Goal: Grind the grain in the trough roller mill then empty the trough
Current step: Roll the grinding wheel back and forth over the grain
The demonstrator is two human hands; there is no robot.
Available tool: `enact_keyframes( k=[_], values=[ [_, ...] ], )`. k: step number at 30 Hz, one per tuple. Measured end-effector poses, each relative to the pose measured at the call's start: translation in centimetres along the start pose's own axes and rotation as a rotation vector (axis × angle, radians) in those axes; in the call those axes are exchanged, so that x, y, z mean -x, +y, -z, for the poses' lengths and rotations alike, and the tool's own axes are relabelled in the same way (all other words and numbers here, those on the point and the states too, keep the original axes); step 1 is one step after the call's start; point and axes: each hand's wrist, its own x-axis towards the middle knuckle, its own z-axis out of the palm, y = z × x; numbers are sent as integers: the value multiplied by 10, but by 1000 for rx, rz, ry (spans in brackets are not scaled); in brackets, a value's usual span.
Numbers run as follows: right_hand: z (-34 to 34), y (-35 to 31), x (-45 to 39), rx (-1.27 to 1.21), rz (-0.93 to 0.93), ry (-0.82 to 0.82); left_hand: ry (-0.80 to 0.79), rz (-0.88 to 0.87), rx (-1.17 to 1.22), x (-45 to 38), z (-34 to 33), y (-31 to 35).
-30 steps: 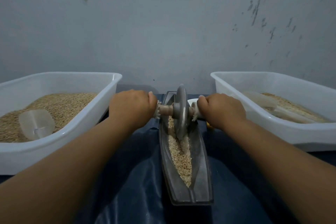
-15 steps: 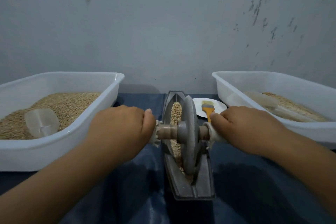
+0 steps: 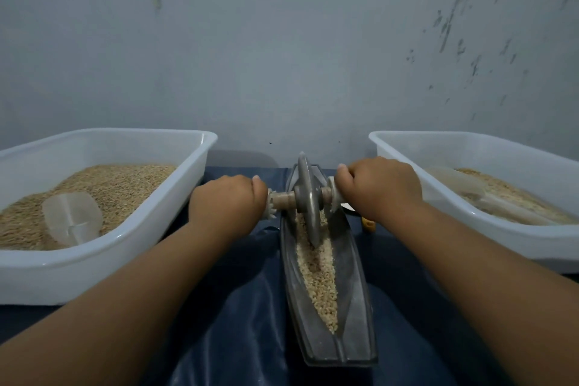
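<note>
Two hands worked the mill: the left hand (image 3: 224, 207) and the right hand (image 3: 380, 186) each had its fingers curled round one end of the wooden axle (image 3: 283, 197), one on either side of the grinding wheel (image 3: 308, 197), most likely so that the weight came down evenly and the disc kept upright in its groove; the wheel stood at the far end of the long metal trough (image 3: 354, 307), which lay lengthwise away from the person on the dark cloth (image 3: 244, 307) over the worktop; the grain (image 3: 318, 273) lay in a narrow band along the trough's floor, nearer than the wheel, and looked partly broken, though how finely could not be told; a left tub (image 3: 131, 238) with whole grain and a clear scoop (image 3: 72, 218) stood just beside the left arm, and a right tub (image 3: 438, 185) with another pale scoop (image 3: 463, 189) just beside the right, probably supply and receiving bins, which would suit emptying later; the fingertips themselves were hidden beneath the knuckles; the right tub's contents were half cut off; a small yellow thing (image 3: 369, 224) beside the right wrist could not be identified.
</note>
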Motion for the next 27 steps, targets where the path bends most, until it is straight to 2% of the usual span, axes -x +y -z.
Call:
enact_keyframes(
  k=[8, 11, 14, 19, 24, 27],
  values=[
    [39, -2, 55, 114, 64, -105, 18, -160, -11, 39, 25, -3],
    [58, 2, 65, 17, 0, -238, 6, -255, 42, 57, 41, -6],
    [62, 6, 66, 37, 15, -305, 20, -277, 38, 61, 48, -8],
    [31, 6, 45, 65, -18, -226, 80, -184, -22, 35, 37, 0],
    [-2, 6, 15, -42, -111, -74, 26, -73, -50, -3, 22, -2],
    [-4, 5, 11, -19, -90, -80, 7, -68, -3, -6, 18, -2]
  ],
)
